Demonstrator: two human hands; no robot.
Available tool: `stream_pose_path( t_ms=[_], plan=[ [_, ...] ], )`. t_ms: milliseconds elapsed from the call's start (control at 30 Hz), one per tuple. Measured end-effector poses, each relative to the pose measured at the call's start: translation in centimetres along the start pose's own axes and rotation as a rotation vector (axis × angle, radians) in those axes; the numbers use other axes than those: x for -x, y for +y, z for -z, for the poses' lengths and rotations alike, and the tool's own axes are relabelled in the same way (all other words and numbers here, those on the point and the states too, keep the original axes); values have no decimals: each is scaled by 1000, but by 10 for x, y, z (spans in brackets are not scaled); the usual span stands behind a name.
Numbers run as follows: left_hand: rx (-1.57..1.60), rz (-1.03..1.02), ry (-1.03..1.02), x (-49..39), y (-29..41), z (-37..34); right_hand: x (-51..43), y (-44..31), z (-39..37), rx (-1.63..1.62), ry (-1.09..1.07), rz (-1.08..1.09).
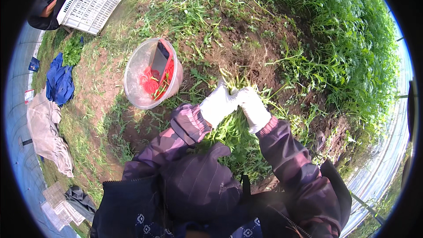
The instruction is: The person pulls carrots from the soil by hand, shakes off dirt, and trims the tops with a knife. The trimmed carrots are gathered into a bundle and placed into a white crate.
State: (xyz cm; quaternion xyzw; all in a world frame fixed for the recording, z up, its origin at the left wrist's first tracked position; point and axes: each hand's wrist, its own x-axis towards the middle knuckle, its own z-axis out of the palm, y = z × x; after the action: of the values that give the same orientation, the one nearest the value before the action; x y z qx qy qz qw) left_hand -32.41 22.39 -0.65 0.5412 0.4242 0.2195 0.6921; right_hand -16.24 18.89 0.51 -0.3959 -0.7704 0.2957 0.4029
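Note:
Both my hands wear white gloves and meet around the stem end of a bunch of leafy greens [236, 127]. My left hand [218, 104] grips the bunch from the left side, my right hand [252, 109] from the right, their fingers touching. Pale cut stems stick out beyond the gloves, and the leaves hang down towards my body. To the left of my hands stands a translucent plastic bucket [135, 86], holding red coiled bands or ties [151, 85], a few green sprigs and a phone-like object in a red case [163, 59].
Growing leafy plants [357, 39] fill the right. White plastic crates [99, 0] stand at the upper left beside a partly seen person [48, 11]. Blue cloth [59, 79], beige cloth [48, 129] and flattened crates [61, 206] lie along the left. Clippings cover the soil [244, 33].

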Motion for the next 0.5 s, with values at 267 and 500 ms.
stream_pose_path(
  t_ms=[267,500],
  plan=[
    [-163,-20,-29,17,77,-34,-12,-18,12,-927,415,-747],
    [179,-6,-160,-7,52,-22,-17,-34,21,-1340,488,-886]
  ],
)
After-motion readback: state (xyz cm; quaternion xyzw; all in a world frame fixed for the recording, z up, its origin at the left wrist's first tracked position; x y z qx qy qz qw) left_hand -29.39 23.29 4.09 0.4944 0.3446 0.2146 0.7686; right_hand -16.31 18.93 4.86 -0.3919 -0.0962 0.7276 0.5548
